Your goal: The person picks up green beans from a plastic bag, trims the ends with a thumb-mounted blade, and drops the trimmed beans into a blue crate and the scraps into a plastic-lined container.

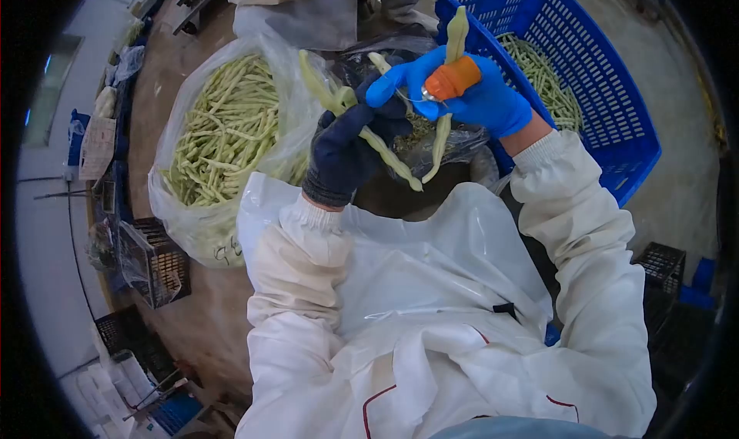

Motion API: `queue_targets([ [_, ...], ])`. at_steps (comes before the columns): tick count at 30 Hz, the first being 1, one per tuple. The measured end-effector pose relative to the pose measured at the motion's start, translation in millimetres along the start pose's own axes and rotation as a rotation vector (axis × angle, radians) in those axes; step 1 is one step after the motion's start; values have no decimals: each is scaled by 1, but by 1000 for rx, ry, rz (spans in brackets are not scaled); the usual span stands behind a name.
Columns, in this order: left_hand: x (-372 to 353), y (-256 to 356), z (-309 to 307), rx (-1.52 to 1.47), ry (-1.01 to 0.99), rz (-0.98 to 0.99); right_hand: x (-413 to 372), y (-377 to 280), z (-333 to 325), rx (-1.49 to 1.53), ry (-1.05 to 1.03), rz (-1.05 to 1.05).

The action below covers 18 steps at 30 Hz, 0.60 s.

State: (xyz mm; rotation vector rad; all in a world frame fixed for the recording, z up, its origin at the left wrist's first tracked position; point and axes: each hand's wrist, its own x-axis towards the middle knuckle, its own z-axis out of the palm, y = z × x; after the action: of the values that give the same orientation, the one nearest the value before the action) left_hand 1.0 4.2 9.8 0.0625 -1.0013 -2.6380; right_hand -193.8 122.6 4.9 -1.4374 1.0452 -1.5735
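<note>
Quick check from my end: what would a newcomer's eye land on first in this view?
Probably the bright orange cap on the blue-gloved right hand, near the top centre, with long green bean pods held there and in the dark-gloved left hand. Next come the big clear bag heaped with beans at left and the tall blue basket with more beans at upper right.

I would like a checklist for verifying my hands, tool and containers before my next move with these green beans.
1. Left hand gripping green beans: ok.
2. Right hand holding a green bean: ok.
3. Orange finger tool worn on right hand: ok.
4. Its metal part sharp: cannot tell.
5. Blue basket open at the top: ok.
6. Plastic bag of beans closed: not ok, its mouth is open.
</note>
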Motion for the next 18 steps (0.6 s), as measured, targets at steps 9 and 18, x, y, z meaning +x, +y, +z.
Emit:
queue_targets([
  [9, 3, 11, -12, -4, -283, 145, 18, -22, 19, 616, -95, 204],
  [18, 4, 36, -20, -34, 73, 187, 5, -25, 19, 77, -121, 70],
])
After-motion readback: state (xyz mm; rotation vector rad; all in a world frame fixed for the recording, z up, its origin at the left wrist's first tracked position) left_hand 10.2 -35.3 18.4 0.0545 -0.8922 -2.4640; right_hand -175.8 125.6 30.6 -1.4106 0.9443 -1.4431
